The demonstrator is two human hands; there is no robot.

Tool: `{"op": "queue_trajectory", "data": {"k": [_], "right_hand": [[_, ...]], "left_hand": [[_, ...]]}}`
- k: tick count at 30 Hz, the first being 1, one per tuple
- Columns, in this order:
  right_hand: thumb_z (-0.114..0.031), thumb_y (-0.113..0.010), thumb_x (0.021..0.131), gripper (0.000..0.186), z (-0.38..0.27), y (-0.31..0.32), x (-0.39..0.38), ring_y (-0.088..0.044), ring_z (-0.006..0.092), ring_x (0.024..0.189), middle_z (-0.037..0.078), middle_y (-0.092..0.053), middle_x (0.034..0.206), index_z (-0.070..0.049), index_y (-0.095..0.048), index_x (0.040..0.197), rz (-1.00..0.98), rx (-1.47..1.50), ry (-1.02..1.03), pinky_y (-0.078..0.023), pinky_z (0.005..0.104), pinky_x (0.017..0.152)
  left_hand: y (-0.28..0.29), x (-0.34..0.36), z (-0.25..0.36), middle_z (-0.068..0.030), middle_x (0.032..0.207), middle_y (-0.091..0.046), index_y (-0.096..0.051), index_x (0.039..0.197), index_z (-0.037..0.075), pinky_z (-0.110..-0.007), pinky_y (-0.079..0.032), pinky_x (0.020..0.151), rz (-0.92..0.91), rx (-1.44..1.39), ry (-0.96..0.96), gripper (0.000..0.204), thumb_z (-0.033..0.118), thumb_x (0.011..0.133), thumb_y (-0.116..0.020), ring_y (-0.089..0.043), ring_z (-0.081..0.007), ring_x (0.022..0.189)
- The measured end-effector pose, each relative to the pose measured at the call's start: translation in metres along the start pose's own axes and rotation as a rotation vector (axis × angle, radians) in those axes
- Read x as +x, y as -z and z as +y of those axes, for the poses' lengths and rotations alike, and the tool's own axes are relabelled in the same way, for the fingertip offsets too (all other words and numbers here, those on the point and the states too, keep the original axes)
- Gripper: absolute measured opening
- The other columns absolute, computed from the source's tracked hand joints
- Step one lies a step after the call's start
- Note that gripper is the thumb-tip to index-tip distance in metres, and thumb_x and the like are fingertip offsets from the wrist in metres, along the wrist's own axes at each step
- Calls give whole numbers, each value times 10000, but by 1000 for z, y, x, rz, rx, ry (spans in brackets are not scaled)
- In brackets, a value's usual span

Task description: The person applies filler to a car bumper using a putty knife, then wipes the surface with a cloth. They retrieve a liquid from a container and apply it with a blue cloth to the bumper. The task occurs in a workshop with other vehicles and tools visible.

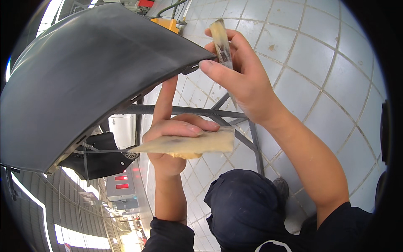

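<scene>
- Step in hand: apparently working filler at the dark panel's (pixel 109 80) corner, upper centre; the next move calls for a steady, lightly angled blade.
- Right hand (pixel 249 80), upper centre, pinches a smeared spreader (pixel 221 42), its thumb near the corner.
- Left hand (pixel 163 136), centre, grips a cream-coated plate (pixel 193 143), index finger raised to the panel's edge.

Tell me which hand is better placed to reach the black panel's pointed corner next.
Probably the right hand: its smeared spreader appears beside that corner of the black panel, while the left hand holds a coated plate lower down.
</scene>
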State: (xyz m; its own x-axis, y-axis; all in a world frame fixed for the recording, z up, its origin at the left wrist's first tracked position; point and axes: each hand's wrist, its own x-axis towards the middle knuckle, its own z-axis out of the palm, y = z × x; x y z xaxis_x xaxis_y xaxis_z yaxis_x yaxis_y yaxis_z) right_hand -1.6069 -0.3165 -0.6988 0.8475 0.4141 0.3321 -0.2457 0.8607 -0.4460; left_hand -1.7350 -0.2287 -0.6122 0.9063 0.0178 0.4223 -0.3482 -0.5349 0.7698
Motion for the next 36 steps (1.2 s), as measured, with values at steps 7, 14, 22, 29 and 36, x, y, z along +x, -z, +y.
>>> {"op": "queue_trajectory", "data": {"k": [7,14,22,29,36], "right_hand": [[-36,-663,918,189,7,25,-23,-635,98,897,49,-691,986,15,-631,1097,290,69,141,-509,248,824],[-68,-707,897,248,12,8,-7,-642,89,909,42,-696,1012,-5,-622,1121,158,263,67,-516,244,816],[-79,-677,925,225,9,-5,-8,-648,100,902,58,-690,1024,-4,-594,1120,165,141,148,-527,244,805],[-80,-661,942,224,8,-3,-4,-647,108,917,62,-685,1037,3,-575,1131,166,54,197,-524,247,822],[-79,-649,950,225,5,-2,0,-644,113,931,64,-682,1044,3,-567,1142,162,-5,244,-522,256,833]], "left_hand": [[0,5,1,-386,1506,-251,-634,888,-69,-390,-635,655,-38,21,-10,308,207,838,-761,-731,-364,826],[-2,11,7,-401,1488,-270,-644,876,-74,-371,-634,651,-53,7,11,309,190,807,-788,-735,-349,817],[-2,9,8,-407,1484,-269,-646,879,-71,-375,-634,631,-25,41,8,323,205,803,-795,-736,-353,813],[-4,11,9,-409,1482,-270,-646,869,-64,-373,-632,618,-18,34,1,331,232,819,-787,-736,-352,794],[-5,14,9,-413,1472,-286,-640,848,-63,-370,-632,624,-33,58,-7,334,253,859,-747,-735,-348,788]]}}
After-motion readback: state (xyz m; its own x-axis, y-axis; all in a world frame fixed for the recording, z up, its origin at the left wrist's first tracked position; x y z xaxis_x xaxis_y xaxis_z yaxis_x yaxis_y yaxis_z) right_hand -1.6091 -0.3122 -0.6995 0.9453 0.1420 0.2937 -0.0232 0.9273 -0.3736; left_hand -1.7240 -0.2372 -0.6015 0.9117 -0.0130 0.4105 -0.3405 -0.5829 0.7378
